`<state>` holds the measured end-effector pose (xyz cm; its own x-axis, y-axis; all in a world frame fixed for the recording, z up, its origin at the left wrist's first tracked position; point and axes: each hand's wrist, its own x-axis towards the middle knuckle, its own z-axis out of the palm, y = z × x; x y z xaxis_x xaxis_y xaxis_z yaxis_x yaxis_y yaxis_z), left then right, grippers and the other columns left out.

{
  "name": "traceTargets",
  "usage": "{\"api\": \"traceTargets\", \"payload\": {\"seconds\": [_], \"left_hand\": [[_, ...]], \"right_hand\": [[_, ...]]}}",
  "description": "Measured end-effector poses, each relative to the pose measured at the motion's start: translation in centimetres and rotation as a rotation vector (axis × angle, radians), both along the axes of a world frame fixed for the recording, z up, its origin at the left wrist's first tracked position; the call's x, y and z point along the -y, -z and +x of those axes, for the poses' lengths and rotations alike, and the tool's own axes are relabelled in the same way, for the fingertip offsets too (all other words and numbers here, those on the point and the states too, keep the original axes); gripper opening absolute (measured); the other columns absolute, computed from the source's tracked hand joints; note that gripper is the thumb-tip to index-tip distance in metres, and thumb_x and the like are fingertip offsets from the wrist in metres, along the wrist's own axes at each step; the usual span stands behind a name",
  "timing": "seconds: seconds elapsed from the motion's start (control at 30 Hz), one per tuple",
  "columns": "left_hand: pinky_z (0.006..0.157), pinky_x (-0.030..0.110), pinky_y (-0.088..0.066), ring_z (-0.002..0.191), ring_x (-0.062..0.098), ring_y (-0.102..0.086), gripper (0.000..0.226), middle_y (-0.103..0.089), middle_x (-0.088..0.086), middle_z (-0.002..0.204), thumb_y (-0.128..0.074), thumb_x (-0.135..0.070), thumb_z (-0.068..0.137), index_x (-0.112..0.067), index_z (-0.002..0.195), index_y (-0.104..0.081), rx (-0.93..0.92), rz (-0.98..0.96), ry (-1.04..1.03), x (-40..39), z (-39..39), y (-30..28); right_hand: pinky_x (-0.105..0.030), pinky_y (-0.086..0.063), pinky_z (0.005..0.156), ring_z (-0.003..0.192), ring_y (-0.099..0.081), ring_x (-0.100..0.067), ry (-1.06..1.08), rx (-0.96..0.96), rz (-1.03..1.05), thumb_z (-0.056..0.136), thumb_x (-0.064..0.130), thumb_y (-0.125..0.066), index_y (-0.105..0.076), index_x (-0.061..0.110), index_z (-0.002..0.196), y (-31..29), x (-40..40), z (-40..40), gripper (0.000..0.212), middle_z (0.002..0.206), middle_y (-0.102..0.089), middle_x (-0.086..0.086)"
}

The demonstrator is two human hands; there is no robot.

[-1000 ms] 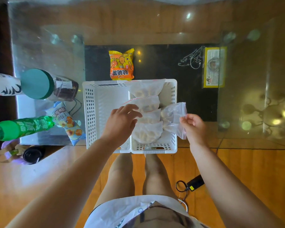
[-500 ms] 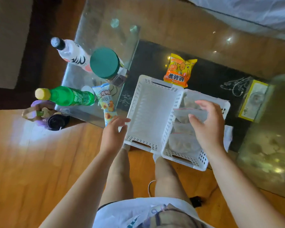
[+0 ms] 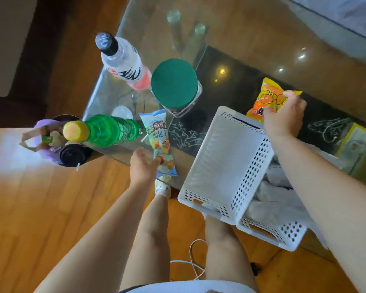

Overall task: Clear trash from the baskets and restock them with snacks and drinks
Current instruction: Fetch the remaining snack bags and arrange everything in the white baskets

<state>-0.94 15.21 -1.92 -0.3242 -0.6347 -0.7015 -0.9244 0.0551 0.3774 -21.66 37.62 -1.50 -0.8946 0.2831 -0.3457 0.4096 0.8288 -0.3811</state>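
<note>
My left hand [image 3: 143,166] reaches to the lower end of the light blue bread snack packet [image 3: 160,142], which lies flat on the glass counter [image 3: 251,28] near its front edge. The fingers are loosely curled with their tips at the wrapper; I cannot tell whether they pinch it yet or only touch it.

My right hand [image 3: 283,117] is stretched over the far rim of the white perforated basket [image 3: 224,166] and has its fingers curled down on the orange-yellow snack bag [image 3: 266,98], pinching it at its right side. That bag lies on the dark part of the counter just behind the basket.

The left compartment of the basket is bare white plastic. The right compartment, mostly under my forearm, holds clear zip bags [image 3: 270,195] with pale contents. The basket overhangs the front edge of the counter, above my knees.

To the left of the blue packet, a green bottle with a yellow cap [image 3: 106,130] stands on the counter. Behind it stand a white drink bottle with a black cap [image 3: 120,58] and a jar with a dark green lid [image 3: 174,83]. On the wooden floor at the counter's left corner sits a purple-lined bin [image 3: 57,140] with trash in it, including a black cup lid. A yellow-framed card [image 3: 355,140] lies at the far right.
</note>
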Motion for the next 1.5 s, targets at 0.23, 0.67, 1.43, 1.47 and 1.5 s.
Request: {"api": "traceTargets", "payload": {"seconds": [0.23,0.67,1.43,1.47,1.5], "left_hand": [[0.054,0.016,-0.038,0.082,0.014,-0.055,0.043,-0.059,0.010,0.117,-0.064,-0.020,0.084,-0.007,0.123,-0.050,0.084,0.065,0.019,0.4,-2.3,2.2],[0.075,0.035,-0.044,0.091,0.026,-0.054,0.040,-0.057,0.018,0.119,-0.065,-0.015,0.084,-0.001,0.117,-0.048,0.142,0.054,0.097,0.9,-2.1,0.6],[0.061,0.029,-0.033,0.091,0.032,-0.064,0.047,-0.069,0.005,0.104,-0.060,-0.050,0.081,-0.019,0.114,-0.045,0.066,-0.229,0.698,-10.8,-4.0,-4.2],[0.059,0.029,-0.033,0.090,0.033,-0.064,0.047,-0.069,0.007,0.101,-0.059,-0.049,0.083,-0.018,0.116,-0.045,0.092,-0.234,0.734,-11.1,-4.1,-3.8],[0.057,0.029,-0.033,0.088,0.034,-0.064,0.046,-0.069,0.009,0.098,-0.057,-0.048,0.085,-0.017,0.116,-0.044,0.121,-0.247,0.778,-11.5,-4.3,-3.4]], "right_hand": [[-0.039,-0.040,0.097,0.125,-0.046,-0.033,0.293,0.278,-0.109,0.082,0.031,-0.066,-0.024,0.014,0.140,3.0,-1.8,-2.8,0.074,0.140,-0.043,-0.014],[-0.035,-0.044,0.100,0.114,-0.053,-0.018,0.234,-0.006,-0.439,0.076,0.021,-0.071,-0.035,0.013,0.133,0.1,-0.3,-2.3,0.067,0.130,-0.050,-0.007],[-0.016,-0.041,0.070,0.106,-0.060,-0.026,0.196,0.094,-0.334,0.081,0.022,-0.069,-0.035,0.016,0.133,-3.5,1.1,17.7,0.063,0.123,-0.059,-0.006],[-0.021,-0.042,0.074,0.108,-0.059,-0.027,0.192,0.108,-0.324,0.081,0.020,-0.068,-0.034,0.015,0.134,-3.2,1.0,17.7,0.063,0.125,-0.058,-0.007],[-0.025,-0.043,0.077,0.111,-0.057,-0.027,0.187,0.123,-0.309,0.082,0.019,-0.067,-0.032,0.014,0.136,-2.8,0.9,17.7,0.064,0.127,-0.056,-0.008]]}}
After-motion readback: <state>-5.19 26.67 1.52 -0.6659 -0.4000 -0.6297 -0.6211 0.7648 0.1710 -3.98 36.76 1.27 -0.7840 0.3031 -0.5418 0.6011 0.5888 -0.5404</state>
